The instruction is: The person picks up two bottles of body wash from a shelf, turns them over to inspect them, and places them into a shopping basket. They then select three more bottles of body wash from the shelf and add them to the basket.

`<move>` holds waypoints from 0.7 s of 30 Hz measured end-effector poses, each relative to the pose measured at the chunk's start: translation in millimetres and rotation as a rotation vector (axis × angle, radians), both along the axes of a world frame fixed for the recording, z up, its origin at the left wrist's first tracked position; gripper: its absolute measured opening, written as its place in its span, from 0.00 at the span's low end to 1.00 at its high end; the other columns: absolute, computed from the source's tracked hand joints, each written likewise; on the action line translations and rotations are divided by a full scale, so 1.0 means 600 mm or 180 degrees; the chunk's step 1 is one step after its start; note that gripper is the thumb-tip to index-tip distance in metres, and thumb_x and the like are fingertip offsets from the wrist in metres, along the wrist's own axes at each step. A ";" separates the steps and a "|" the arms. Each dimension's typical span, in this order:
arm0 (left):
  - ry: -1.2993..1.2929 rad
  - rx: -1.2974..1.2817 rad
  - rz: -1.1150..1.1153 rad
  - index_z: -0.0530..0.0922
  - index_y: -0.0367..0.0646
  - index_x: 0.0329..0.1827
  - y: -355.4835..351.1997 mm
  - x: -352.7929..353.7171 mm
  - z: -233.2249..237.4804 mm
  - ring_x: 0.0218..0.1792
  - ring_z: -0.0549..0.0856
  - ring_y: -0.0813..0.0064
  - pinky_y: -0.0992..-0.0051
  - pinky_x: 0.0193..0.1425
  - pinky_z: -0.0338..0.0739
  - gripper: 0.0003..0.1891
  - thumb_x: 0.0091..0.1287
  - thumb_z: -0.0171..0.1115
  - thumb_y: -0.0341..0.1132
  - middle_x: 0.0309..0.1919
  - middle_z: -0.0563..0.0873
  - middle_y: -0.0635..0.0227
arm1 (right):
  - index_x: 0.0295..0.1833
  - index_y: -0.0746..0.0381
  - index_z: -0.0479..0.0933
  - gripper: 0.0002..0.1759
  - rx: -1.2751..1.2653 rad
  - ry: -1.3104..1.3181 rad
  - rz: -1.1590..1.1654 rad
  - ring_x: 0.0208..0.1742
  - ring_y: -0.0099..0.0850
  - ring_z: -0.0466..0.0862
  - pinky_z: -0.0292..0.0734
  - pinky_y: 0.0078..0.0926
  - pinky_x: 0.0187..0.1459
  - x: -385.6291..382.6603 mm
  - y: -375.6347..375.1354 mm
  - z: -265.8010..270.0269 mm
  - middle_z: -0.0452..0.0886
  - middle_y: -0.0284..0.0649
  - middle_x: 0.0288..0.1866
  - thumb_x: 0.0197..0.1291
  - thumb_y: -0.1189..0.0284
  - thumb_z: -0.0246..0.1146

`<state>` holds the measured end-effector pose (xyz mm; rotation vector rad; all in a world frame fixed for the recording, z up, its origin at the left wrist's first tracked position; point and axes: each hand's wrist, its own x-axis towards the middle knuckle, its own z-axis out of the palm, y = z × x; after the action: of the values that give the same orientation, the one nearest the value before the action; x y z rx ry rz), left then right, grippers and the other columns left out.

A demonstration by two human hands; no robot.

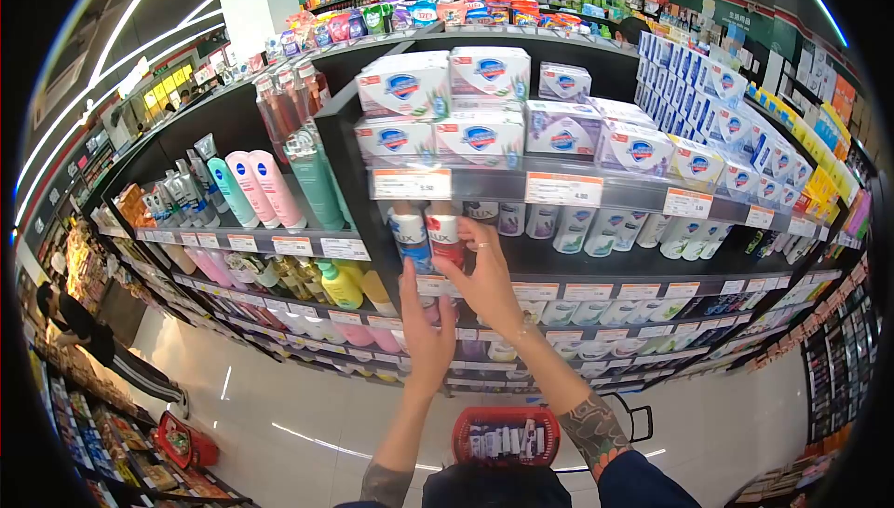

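Two Lux bottles stand side by side at the left end of a shelf: a blue-and-white bottle (408,236) and a red-and-white bottle (443,234). My right hand (484,277) is closed around the right side of the red one, its thumb across the lower front and its fingers by the upper part. Just below the blue bottle, my left hand (428,345) reaches up with fingers stretched and thumb apart. Its fingertips are right at the blue bottle's base, over the shelf's front edge. Darker bottles behind the right fingers are partly hidden.
Stacked soap boxes (480,138) fill the shelf above, its price-tag edge (484,186) close over my hands. Pink and teal bottles (265,189) stand left. Below me is a red basket (461,433) holding several packages. A person (88,326) stands at far left near another red basket (191,441).
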<state>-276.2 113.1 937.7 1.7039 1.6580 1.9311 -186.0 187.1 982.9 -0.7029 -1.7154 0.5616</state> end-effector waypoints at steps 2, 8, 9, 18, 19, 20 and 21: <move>0.0269 0.0227 0.0110 0.54 0.31 0.71 0.026 -0.023 0.007 0.68 0.65 0.51 0.63 0.70 0.58 0.31 0.66 0.54 0.27 0.68 0.62 0.45 | 0.61 0.65 0.66 0.34 -0.0051 0.0024 -0.0270 0.50 0.37 0.76 0.72 0.31 0.52 -0.030 0.010 -0.004 0.72 0.46 0.49 0.51 0.66 0.72; 0.0392 0.0011 0.0495 0.51 0.29 0.71 0.075 -0.038 0.009 0.69 0.61 0.45 0.60 0.71 0.56 0.34 0.65 0.56 0.28 0.69 0.58 0.41 | 0.57 0.70 0.68 0.33 -0.0068 -0.0440 -0.1185 0.44 0.36 0.77 0.74 0.32 0.46 -0.056 0.069 -0.042 0.74 0.47 0.44 0.50 0.64 0.73; 0.0399 0.0010 0.0454 0.51 0.29 0.71 0.080 -0.039 0.011 0.69 0.61 0.45 0.60 0.71 0.56 0.34 0.65 0.56 0.28 0.69 0.58 0.41 | 0.57 0.70 0.68 0.33 -0.0075 -0.0434 -0.1226 0.44 0.36 0.77 0.74 0.32 0.46 -0.057 0.069 -0.037 0.74 0.47 0.44 0.50 0.64 0.73; 0.0867 -0.0210 0.1174 0.54 0.30 0.71 0.100 -0.034 0.049 0.64 0.67 0.45 0.58 0.63 0.65 0.35 0.64 0.59 0.34 0.69 0.62 0.47 | 0.56 0.66 0.67 0.27 -0.0419 0.0235 -0.0560 0.48 0.35 0.82 0.75 0.29 0.48 0.001 0.003 -0.037 0.80 0.47 0.48 0.55 0.68 0.70; 0.0957 -0.0109 0.1307 0.55 0.31 0.71 0.102 -0.034 0.053 0.57 0.73 0.49 0.60 0.58 0.69 0.35 0.64 0.60 0.35 0.69 0.63 0.48 | 0.56 0.66 0.67 0.27 -0.0448 0.0226 -0.0558 0.48 0.35 0.82 0.75 0.29 0.48 0.012 -0.008 -0.037 0.80 0.47 0.48 0.55 0.68 0.70; 0.1050 -0.0006 0.1446 0.55 0.33 0.71 0.105 -0.035 0.055 0.50 0.78 0.53 0.63 0.53 0.73 0.35 0.64 0.61 0.36 0.68 0.64 0.49 | 0.56 0.66 0.67 0.27 -0.0418 0.0381 -0.0492 0.50 0.33 0.81 0.75 0.28 0.50 0.022 -0.016 -0.037 0.79 0.46 0.51 0.54 0.70 0.70; 0.1059 -0.0040 0.1450 0.55 0.33 0.71 0.106 -0.036 0.056 0.50 0.78 0.53 0.63 0.53 0.73 0.35 0.64 0.61 0.36 0.68 0.64 0.49 | 0.56 0.65 0.67 0.27 -0.0395 0.0543 -0.0428 0.52 0.31 0.80 0.74 0.27 0.53 0.030 -0.027 -0.039 0.79 0.45 0.53 0.54 0.72 0.70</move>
<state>-297.9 176.8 971.4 1.8494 2.3488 1.8629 -167.8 170.6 959.6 -0.8279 -1.4730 0.6195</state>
